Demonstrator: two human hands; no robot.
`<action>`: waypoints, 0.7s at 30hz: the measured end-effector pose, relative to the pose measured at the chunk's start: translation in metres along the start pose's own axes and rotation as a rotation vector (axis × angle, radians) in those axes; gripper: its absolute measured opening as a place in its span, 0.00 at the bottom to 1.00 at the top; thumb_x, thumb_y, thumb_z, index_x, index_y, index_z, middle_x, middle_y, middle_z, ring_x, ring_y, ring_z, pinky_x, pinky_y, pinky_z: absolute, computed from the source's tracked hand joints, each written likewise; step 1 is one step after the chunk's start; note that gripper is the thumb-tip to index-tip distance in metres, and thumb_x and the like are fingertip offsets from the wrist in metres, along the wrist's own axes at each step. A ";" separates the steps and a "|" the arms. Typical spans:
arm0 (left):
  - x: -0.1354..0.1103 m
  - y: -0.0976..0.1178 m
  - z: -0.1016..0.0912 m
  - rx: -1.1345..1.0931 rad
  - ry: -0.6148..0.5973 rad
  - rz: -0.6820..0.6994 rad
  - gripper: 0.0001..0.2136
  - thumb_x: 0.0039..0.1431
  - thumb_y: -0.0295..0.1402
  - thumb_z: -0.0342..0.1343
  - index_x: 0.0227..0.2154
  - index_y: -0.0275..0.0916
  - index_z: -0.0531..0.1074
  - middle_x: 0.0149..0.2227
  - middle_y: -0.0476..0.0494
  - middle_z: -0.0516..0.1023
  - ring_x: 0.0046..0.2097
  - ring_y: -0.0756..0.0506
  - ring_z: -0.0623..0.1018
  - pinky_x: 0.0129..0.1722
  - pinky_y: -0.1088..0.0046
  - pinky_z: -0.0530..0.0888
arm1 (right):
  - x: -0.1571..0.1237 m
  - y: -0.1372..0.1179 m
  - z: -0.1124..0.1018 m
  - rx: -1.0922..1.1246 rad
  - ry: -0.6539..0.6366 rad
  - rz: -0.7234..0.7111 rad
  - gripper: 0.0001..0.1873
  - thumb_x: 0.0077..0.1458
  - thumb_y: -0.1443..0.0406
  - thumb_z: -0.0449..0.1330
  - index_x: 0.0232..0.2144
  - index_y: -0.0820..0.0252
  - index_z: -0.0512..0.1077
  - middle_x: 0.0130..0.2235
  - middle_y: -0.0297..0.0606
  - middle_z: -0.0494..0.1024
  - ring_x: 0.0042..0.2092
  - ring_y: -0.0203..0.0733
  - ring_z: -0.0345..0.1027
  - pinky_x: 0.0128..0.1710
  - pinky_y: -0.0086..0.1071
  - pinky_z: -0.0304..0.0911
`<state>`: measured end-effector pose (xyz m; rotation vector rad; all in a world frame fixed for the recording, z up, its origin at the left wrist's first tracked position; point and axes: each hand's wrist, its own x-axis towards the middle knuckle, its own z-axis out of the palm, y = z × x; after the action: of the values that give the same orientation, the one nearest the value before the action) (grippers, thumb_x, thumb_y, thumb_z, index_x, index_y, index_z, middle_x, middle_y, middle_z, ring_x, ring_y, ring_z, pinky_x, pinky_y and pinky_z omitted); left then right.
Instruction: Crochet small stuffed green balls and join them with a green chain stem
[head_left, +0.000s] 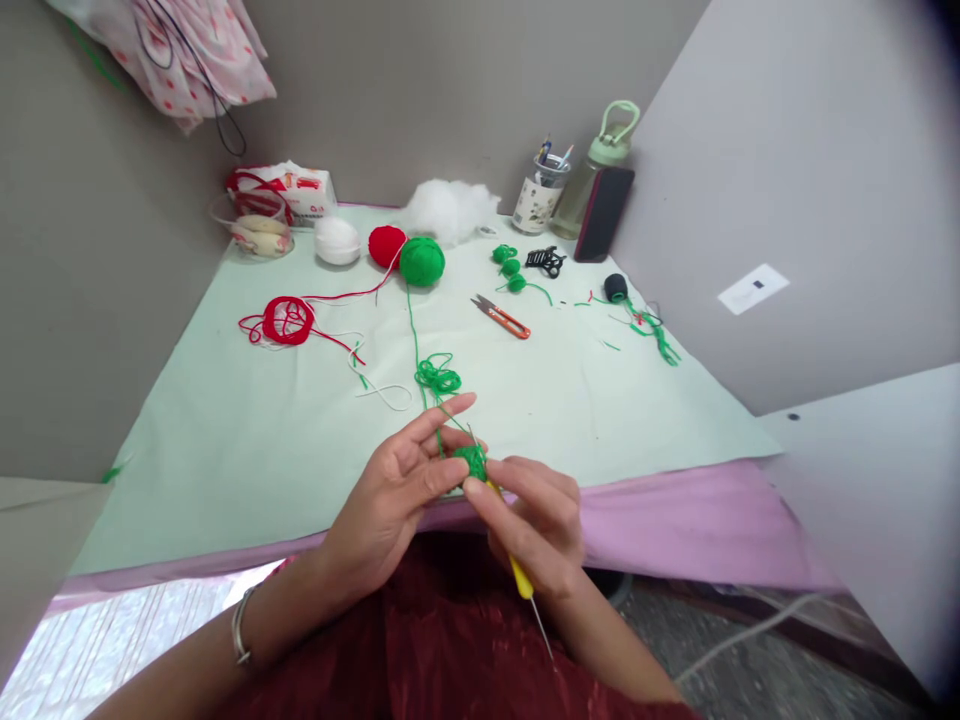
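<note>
Between the thumb and fingers of my left hand point(405, 488) is a small green crocheted piece point(472, 460). Its index finger is stretched out, with green yarn running by it. My right hand point(536, 515) grips a crochet hook with a yellow handle point(520, 575); the hook's thin tip shows at the crocheted piece, and a metal point sticks out below the hand. Just past my hands lies a loose heap of green yarn point(437, 375), from which a strand leads back to the green yarn ball point(422, 261).
Orange-handled thread snips point(501, 316) lie mid-table. Behind are a red yarn ball point(387, 246), a white yarn ball point(337, 241) and white stuffing point(450, 208). A pen cup point(537, 203), bottle point(576, 190) and phone point(604, 214) stand at the back right. A red yarn coil point(288, 321) lies left.
</note>
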<state>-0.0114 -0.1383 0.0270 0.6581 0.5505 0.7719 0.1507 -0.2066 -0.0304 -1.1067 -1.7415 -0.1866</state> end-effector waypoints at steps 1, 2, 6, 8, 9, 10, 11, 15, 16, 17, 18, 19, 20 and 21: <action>0.000 0.001 -0.001 -0.011 0.003 -0.017 0.25 0.57 0.32 0.70 0.58 0.44 0.76 0.38 0.49 0.77 0.39 0.51 0.76 0.42 0.77 0.73 | 0.004 0.000 0.000 -0.021 0.022 -0.032 0.29 0.62 0.72 0.62 0.63 0.45 0.71 0.48 0.41 0.82 0.47 0.48 0.78 0.42 0.38 0.79; 0.001 0.002 -0.002 -0.012 0.004 -0.020 0.26 0.56 0.32 0.70 0.58 0.44 0.76 0.38 0.49 0.77 0.39 0.51 0.76 0.42 0.77 0.73 | 0.009 0.000 -0.001 0.002 0.034 -0.019 0.28 0.63 0.72 0.61 0.62 0.45 0.72 0.47 0.41 0.81 0.46 0.47 0.78 0.42 0.38 0.79; 0.001 0.005 -0.007 0.119 0.016 0.059 0.30 0.55 0.31 0.71 0.61 0.45 0.73 0.37 0.50 0.77 0.41 0.50 0.76 0.45 0.75 0.73 | 0.030 0.002 -0.006 0.286 -0.006 0.117 0.23 0.66 0.70 0.60 0.58 0.41 0.75 0.45 0.39 0.81 0.43 0.42 0.78 0.38 0.36 0.78; 0.000 0.005 -0.007 0.214 0.061 0.129 0.32 0.54 0.30 0.71 0.62 0.46 0.71 0.37 0.50 0.77 0.43 0.48 0.76 0.47 0.74 0.73 | 0.034 0.002 -0.009 0.277 -0.052 0.111 0.24 0.65 0.71 0.61 0.58 0.42 0.75 0.46 0.39 0.81 0.45 0.43 0.78 0.41 0.37 0.78; 0.000 0.004 -0.006 0.238 0.088 0.153 0.32 0.54 0.29 0.71 0.62 0.46 0.71 0.38 0.50 0.77 0.43 0.48 0.76 0.47 0.73 0.73 | 0.033 0.002 -0.010 0.211 -0.061 0.073 0.25 0.64 0.72 0.61 0.59 0.45 0.75 0.47 0.41 0.81 0.46 0.44 0.78 0.43 0.38 0.78; 0.000 0.003 -0.004 0.235 0.110 0.159 0.32 0.54 0.30 0.71 0.62 0.46 0.71 0.38 0.50 0.77 0.43 0.48 0.77 0.47 0.73 0.73 | 0.031 0.001 -0.011 0.125 -0.056 0.012 0.26 0.63 0.73 0.62 0.61 0.48 0.74 0.48 0.43 0.81 0.48 0.45 0.77 0.45 0.38 0.78; -0.001 0.002 -0.002 0.204 0.120 0.135 0.31 0.54 0.31 0.71 0.62 0.45 0.71 0.39 0.49 0.77 0.43 0.48 0.77 0.46 0.72 0.73 | 0.029 0.001 -0.011 0.040 -0.043 -0.054 0.28 0.62 0.74 0.63 0.62 0.52 0.72 0.49 0.45 0.81 0.49 0.46 0.77 0.46 0.39 0.78; -0.001 -0.001 0.003 -0.044 0.050 -0.076 0.26 0.57 0.36 0.69 0.58 0.40 0.75 0.39 0.46 0.79 0.41 0.48 0.77 0.46 0.72 0.73 | 0.020 0.002 -0.007 -0.039 -0.008 -0.152 0.30 0.62 0.74 0.62 0.65 0.57 0.69 0.51 0.47 0.81 0.51 0.48 0.76 0.45 0.39 0.79; 0.000 -0.001 0.003 -0.088 0.025 -0.107 0.25 0.56 0.37 0.69 0.57 0.40 0.76 0.39 0.45 0.79 0.40 0.48 0.77 0.47 0.72 0.73 | 0.020 0.003 -0.006 -0.002 -0.009 -0.123 0.30 0.63 0.73 0.61 0.65 0.54 0.69 0.51 0.46 0.81 0.51 0.48 0.76 0.44 0.39 0.79; 0.000 0.000 0.002 -0.114 0.003 -0.124 0.25 0.56 0.38 0.70 0.56 0.39 0.77 0.39 0.45 0.80 0.41 0.48 0.77 0.47 0.71 0.72 | 0.019 0.004 -0.006 0.045 -0.013 -0.090 0.29 0.64 0.72 0.61 0.65 0.52 0.69 0.51 0.44 0.81 0.51 0.47 0.77 0.44 0.39 0.79; 0.001 0.001 0.000 -0.126 -0.014 -0.130 0.25 0.55 0.38 0.70 0.56 0.39 0.77 0.39 0.45 0.80 0.40 0.48 0.76 0.47 0.72 0.72 | 0.019 0.005 -0.005 0.096 -0.012 -0.061 0.28 0.65 0.71 0.60 0.65 0.49 0.69 0.51 0.43 0.81 0.51 0.46 0.78 0.43 0.39 0.79; 0.001 0.002 -0.001 -0.127 -0.024 -0.134 0.26 0.55 0.38 0.71 0.56 0.40 0.77 0.38 0.45 0.79 0.40 0.48 0.76 0.47 0.72 0.72 | 0.019 0.005 -0.006 0.145 0.000 -0.031 0.27 0.66 0.71 0.58 0.64 0.47 0.69 0.51 0.43 0.81 0.50 0.46 0.78 0.43 0.38 0.79; 0.002 0.003 -0.003 -0.120 -0.026 -0.134 0.27 0.54 0.37 0.71 0.57 0.40 0.77 0.38 0.46 0.79 0.39 0.49 0.75 0.46 0.73 0.71 | 0.018 0.006 -0.007 0.189 0.010 -0.001 0.26 0.66 0.71 0.58 0.63 0.46 0.70 0.52 0.42 0.82 0.49 0.45 0.79 0.42 0.38 0.79; 0.002 0.004 -0.005 -0.107 -0.018 -0.132 0.28 0.54 0.36 0.71 0.58 0.41 0.76 0.38 0.47 0.78 0.39 0.50 0.74 0.45 0.74 0.71 | 0.017 0.006 -0.008 0.226 0.017 0.028 0.26 0.66 0.71 0.58 0.63 0.45 0.71 0.52 0.42 0.82 0.49 0.44 0.80 0.42 0.38 0.79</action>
<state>-0.0149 -0.1329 0.0264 0.5238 0.5270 0.6666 0.1593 -0.1977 -0.0147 -0.9610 -1.6851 0.0187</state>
